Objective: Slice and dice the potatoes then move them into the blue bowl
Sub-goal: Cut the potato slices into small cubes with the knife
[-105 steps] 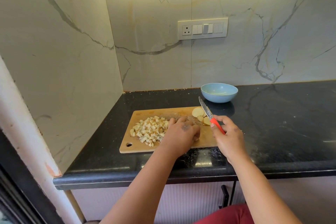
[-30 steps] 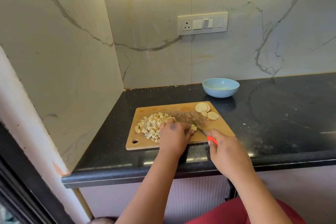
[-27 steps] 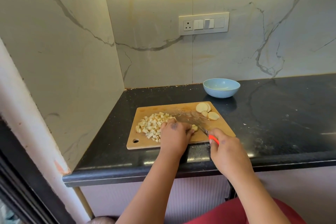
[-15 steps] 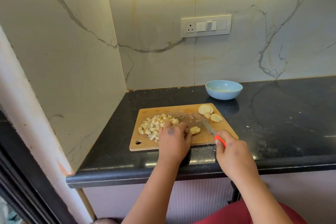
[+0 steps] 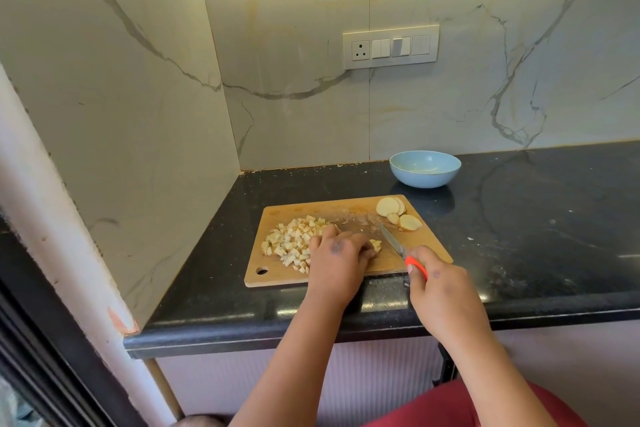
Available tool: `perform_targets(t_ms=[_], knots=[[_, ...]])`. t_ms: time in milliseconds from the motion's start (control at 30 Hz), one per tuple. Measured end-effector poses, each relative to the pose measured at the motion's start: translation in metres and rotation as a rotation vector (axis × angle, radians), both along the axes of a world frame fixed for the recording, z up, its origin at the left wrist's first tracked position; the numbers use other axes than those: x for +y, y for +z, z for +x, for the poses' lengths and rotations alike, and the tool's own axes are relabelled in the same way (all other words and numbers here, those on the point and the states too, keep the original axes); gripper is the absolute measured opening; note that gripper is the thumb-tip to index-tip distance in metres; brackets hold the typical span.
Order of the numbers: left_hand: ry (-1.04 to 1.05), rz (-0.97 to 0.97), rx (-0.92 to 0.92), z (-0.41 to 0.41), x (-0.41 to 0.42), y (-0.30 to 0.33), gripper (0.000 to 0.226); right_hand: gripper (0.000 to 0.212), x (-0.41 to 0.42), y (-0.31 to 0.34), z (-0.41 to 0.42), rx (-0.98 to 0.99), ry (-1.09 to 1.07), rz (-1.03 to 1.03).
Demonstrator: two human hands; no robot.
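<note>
A wooden cutting board lies on the black counter. A pile of diced potato covers its left half. Round potato slices lie at its far right corner. My left hand sits at the board's middle, fingers curled over a small potato piece. My right hand grips the red handle of a knife; its blade points up-left, just right of that piece. The blue bowl stands behind the board near the wall and looks empty.
Marble walls close the counter at the left and back, with a switch panel on the back wall. The black counter stretches to the right of the board with crumbs on it. The counter's front edge runs beneath my wrists.
The knife was cutting the piece under my left hand a second ago; it has since drawn back to the right of it. My left hand stays on the piece.
</note>
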State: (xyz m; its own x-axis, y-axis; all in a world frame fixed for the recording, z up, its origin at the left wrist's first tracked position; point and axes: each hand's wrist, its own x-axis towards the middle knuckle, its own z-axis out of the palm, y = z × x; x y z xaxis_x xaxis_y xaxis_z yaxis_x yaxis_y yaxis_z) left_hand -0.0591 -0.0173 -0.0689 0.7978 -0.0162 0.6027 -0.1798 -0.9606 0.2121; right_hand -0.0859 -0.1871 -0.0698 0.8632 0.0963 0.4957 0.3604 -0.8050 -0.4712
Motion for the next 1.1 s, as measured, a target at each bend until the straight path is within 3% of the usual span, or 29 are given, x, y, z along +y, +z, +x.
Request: perform_targets(t_ms=[167,333,433,533,700,833,1100], knots=[[0.043,0.024,0.115,0.003,-0.006,0.005,0.026,0.015,0.0,0.001,-0.002,0.002,-0.008,-0.014],[0.076,-0.02,-0.009,0.004,-0.004,0.002,0.021,0.015,-0.001,0.001,-0.002,-0.007,0.004,-0.02],[0.012,-0.092,-0.089,0.007,-0.001,-0.004,0.024,0.014,-0.002,0.001,-0.002,0.004,0.012,-0.012],[-0.176,-0.167,0.061,0.006,0.002,-0.003,0.034,0.013,-0.002,0.002,-0.001,0.009,0.012,0.005],[-0.197,-0.162,0.085,0.006,0.002,0.0,0.018,0.014,-0.003,0.001,-0.001,0.004,0.015,0.012],[-0.126,0.011,0.036,0.005,0.001,0.004,0.015,0.016,-0.002,0.0,0.0,-0.006,0.016,0.01],[-0.161,0.306,0.113,0.006,-0.001,0.028,0.019,0.015,-0.002,-0.001,0.003,-0.001,0.023,0.015]])
